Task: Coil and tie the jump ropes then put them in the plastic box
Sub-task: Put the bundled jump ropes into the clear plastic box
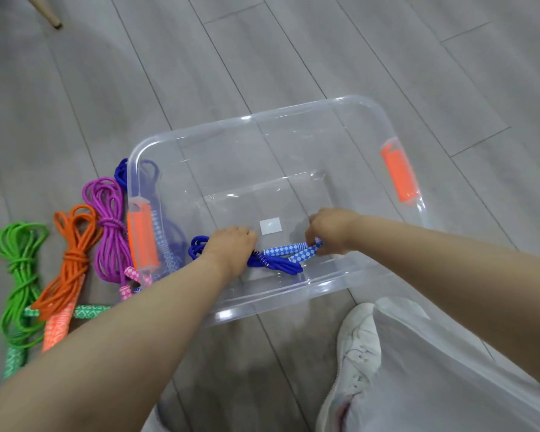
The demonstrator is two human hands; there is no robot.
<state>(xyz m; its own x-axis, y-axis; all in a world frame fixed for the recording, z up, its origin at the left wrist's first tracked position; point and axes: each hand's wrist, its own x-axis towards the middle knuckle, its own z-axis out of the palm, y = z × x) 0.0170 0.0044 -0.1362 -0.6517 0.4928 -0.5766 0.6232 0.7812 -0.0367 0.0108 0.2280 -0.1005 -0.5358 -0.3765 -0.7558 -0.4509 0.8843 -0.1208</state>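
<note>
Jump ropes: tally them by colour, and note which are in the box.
Blue: 2, one in the plastic box under both hands, one outside beside its left wall
Purple: 1, floor
Orange: 1, floor
Green: 1, floor
Total: 5

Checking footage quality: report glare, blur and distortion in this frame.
Head view: glare streaks on the plastic box rim; wide-angle bending of the floor planks; left hand and right hand slightly soft on the blue rope; light even, shadows faint.
</note>
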